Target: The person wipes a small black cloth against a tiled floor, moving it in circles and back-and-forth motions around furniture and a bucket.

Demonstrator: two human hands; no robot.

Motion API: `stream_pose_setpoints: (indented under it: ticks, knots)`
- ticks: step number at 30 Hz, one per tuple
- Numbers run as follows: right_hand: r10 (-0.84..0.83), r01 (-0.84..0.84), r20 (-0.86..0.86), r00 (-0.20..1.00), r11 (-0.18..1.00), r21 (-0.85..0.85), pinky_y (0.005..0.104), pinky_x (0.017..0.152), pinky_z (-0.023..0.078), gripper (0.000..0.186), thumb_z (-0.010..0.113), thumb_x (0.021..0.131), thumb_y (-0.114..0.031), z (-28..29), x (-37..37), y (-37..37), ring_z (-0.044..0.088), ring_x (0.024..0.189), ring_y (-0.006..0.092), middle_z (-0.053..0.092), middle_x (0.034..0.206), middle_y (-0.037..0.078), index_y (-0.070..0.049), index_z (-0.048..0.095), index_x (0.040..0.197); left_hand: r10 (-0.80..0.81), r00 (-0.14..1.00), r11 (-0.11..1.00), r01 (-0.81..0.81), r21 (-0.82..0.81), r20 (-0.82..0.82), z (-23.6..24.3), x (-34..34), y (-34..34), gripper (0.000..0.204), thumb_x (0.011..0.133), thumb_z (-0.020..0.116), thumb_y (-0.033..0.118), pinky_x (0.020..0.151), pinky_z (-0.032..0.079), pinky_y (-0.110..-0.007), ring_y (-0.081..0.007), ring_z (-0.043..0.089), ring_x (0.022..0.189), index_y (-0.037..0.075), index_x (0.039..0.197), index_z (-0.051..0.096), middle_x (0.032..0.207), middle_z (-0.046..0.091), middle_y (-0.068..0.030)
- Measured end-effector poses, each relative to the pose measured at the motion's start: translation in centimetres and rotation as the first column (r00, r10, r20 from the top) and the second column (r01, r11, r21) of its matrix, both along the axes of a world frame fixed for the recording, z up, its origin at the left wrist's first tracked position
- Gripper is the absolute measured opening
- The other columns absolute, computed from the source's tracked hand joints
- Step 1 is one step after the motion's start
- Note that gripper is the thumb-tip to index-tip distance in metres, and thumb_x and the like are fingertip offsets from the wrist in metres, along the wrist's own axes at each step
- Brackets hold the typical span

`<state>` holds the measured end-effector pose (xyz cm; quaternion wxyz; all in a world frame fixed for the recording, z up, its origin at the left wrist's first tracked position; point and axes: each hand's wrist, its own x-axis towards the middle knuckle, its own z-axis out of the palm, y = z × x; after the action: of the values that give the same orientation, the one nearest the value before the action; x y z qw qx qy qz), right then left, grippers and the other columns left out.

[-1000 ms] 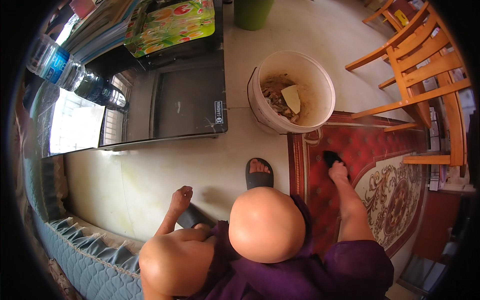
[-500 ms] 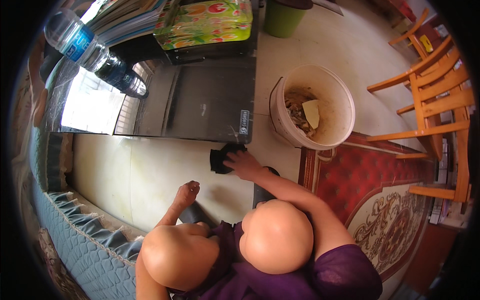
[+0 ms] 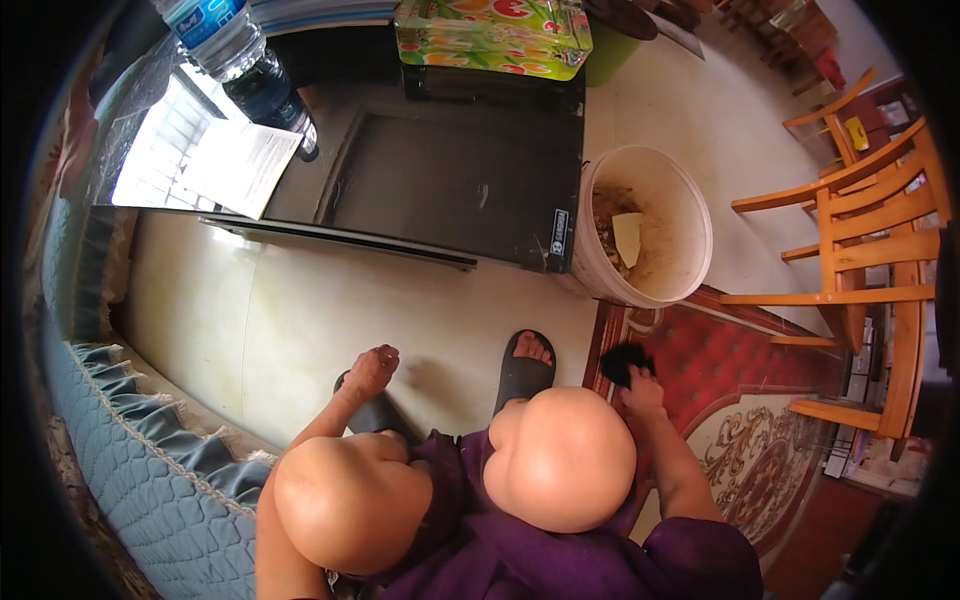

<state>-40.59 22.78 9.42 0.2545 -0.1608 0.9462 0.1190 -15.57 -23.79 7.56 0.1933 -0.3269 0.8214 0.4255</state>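
Observation:
My right hand [image 3: 641, 388] is closed on a small, dark, soft-looking black cloth [image 3: 627, 364], held over the edge of the red patterned rug, right of my knees. The cloth is a little blurred, and its exact kind does not show. Beyond my left knee hangs my left hand [image 3: 372, 369], its fingers curled in with nothing visible in them. My feet are in dark slippers [image 3: 527, 370] on the pale tiled floor, between my hands.
Ahead stands a glossy black table [image 3: 450, 180] with a water bottle [image 3: 235, 60], a paper sheet [image 3: 235, 165] and a fruit-patterned box [image 3: 495, 40]. A white bucket [image 3: 680, 220] holding scraps stands beside it. Wooden chairs [image 3: 850, 250] are right, a quilted blue sofa [image 3: 130, 470] left.
My right hand has carried the black cloth from the floor by the table to the right, over the rug. The left hand stays by the left knee. The view has shifted.

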Motion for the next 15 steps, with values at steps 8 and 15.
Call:
stream_pose_setpoints:
  ticks: [8, 15]
  knots:
    - [-0.277, 0.715, 0.864, 0.419, -0.486, -0.503, 0.0478, 0.095, 0.034, 0.047, 0.055, 0.087, -0.04, 9.9, -5.1, 5.3, 0.05, 0.114, 0.0231, 0.057, 0.123, 0.003, -0.011, 0.052, 0.124, -0.075, 0.988, 0.996, 0.08, 0.026, -0.136, -2.7, 1.5, -1.0, 0.023, 0.083, 0.053, 0.016, 0.076, 0.05, -0.039, -0.0356, 0.063, 0.087, 0.002, 0.098, 0.063, 0.092, 0.064, -0.021]
    - [0.186, 0.508, 0.532, 0.826, -0.655, -0.559, 0.0508, 0.101, 0.034, 0.057, 0.047, 0.091, -0.046, 23.9, -10.2, -1.6, 0.045, 0.122, 0.028, 0.05, 0.131, 0.008, -0.011, 0.04, 0.135, -0.261, 0.954, 0.962, 0.244, -0.123, -0.148, 2.6, -3.5, -2.1, 0.025, 0.082, 0.055, 0.023, 0.079, 0.049, -0.042, -0.0368, 0.061, 0.089, 0.005, 0.097, 0.064, 0.092, 0.065, -0.0203]
